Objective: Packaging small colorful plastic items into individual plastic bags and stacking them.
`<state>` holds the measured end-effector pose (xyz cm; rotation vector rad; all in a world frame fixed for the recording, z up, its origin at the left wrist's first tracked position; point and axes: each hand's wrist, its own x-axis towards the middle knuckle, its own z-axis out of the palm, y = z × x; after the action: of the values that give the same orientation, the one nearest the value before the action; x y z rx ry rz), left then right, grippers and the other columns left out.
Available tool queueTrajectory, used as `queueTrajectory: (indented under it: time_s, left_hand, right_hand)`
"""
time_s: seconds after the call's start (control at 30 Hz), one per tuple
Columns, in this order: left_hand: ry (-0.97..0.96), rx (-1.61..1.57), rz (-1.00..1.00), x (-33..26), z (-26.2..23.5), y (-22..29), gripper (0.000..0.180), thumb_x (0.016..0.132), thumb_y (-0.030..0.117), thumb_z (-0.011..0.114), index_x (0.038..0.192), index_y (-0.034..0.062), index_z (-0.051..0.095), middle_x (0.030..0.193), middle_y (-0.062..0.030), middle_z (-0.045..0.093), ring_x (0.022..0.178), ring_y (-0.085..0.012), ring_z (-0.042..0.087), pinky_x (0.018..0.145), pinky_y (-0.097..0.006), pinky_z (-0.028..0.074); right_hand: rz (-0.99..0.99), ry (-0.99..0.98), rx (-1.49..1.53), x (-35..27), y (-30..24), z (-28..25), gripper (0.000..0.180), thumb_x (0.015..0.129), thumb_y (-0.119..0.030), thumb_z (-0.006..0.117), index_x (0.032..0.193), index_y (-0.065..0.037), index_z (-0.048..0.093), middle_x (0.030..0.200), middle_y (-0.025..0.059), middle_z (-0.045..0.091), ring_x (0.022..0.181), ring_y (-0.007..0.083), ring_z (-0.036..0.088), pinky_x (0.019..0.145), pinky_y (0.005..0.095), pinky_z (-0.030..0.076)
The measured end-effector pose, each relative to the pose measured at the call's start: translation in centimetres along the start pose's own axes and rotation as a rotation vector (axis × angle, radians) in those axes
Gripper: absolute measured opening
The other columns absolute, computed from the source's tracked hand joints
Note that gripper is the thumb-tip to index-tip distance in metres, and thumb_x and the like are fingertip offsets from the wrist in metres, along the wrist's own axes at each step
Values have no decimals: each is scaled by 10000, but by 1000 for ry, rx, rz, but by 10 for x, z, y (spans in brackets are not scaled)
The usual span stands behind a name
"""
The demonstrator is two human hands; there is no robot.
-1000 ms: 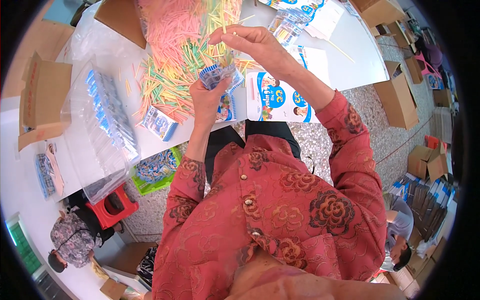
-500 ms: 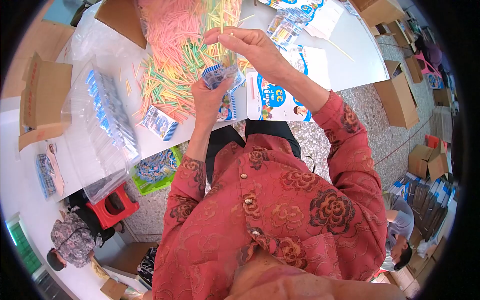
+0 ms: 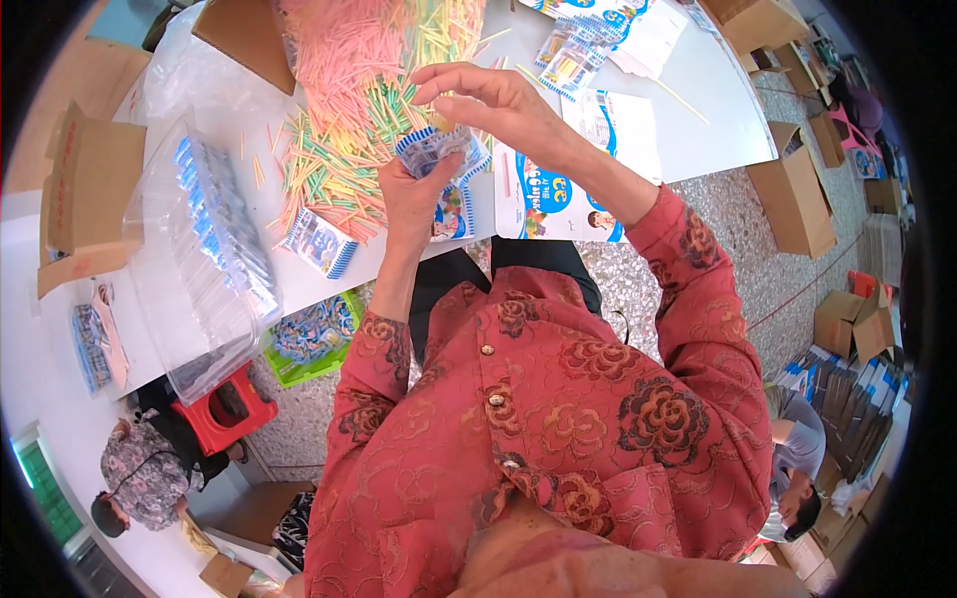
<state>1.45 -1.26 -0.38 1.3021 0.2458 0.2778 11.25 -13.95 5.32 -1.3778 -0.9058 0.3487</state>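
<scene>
My left hand (image 3: pixel 411 199) pinches a small clear packet (image 3: pixel 427 151) with blue-and-white striped ends, holding it upright above the table's near edge. Over it hovers my right hand (image 3: pixel 503 105), thumb and fingers apart, with nothing visible between them. Behind both hands spreads a heap of thin pastel sticks (image 3: pixel 344 75) in pink, yellow and green. A similar packet (image 3: pixel 455 213) lies just under my left hand. Another packet (image 3: pixel 320 242) rests at the table edge to the left. Below my right forearm lies a flat printed white-and-blue card (image 3: pixel 520 204).
Clear plastic tray (image 3: pixel 184 299) with a row of packets stands left, near an open cardboard box (image 3: pixel 88 194). More packets (image 3: pixel 570 60) lie far right. A green crate (image 3: pixel 339 349) and red stool (image 3: pixel 224 409) are on the floor. Two other people are behind me.
The yellow stick that was upright in my right hand's fingers no longer shows there. My right fingers have spread, and the packet in my left hand has shifted slightly left.
</scene>
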Motion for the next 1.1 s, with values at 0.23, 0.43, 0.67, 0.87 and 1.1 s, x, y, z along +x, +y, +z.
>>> queueTrajectory:
  time_s: [0.23,0.43,0.67,0.87,1.1]
  left_hand:
    - [44,26,32,-1,-12,1,195,737,28,698,923,-9,652,844,-37,660,715,-73,596,669,-219,474]
    - [68,11,32,-1,-16,2,197,734,29,705,920,-10,652,854,-35,661,735,-78,599,692,-224,476]
    - [39,44,8,-5,-14,-1,217,733,31,708,937,-11,645,855,-35,660,740,-80,601,694,-227,477]
    - [28,37,11,-5,-16,0,220,732,30,707,938,-12,643,856,-37,662,742,-80,601,693,-229,478]
    - [17,83,4,-6,-16,-5,204,741,39,700,932,-7,645,848,-36,661,726,-79,598,687,-225,475]
  right_hand:
    - [129,81,-361,8,13,-40,229,909,-207,510,1043,-63,629,1073,15,606,898,77,558,780,271,451]
    - [118,-105,-1079,-25,72,-55,247,764,-135,629,998,-60,596,938,107,600,811,286,605,715,369,483]
    - [233,-134,-1178,-22,103,-47,131,729,-11,537,860,-12,531,929,170,577,816,366,581,696,442,470]
    - [115,-6,-1137,-20,108,-51,131,740,-31,561,868,-13,548,788,183,604,752,363,600,647,420,483]
    - [68,197,-398,-3,11,-46,100,786,-131,654,812,-40,620,645,13,589,585,91,557,556,227,441]
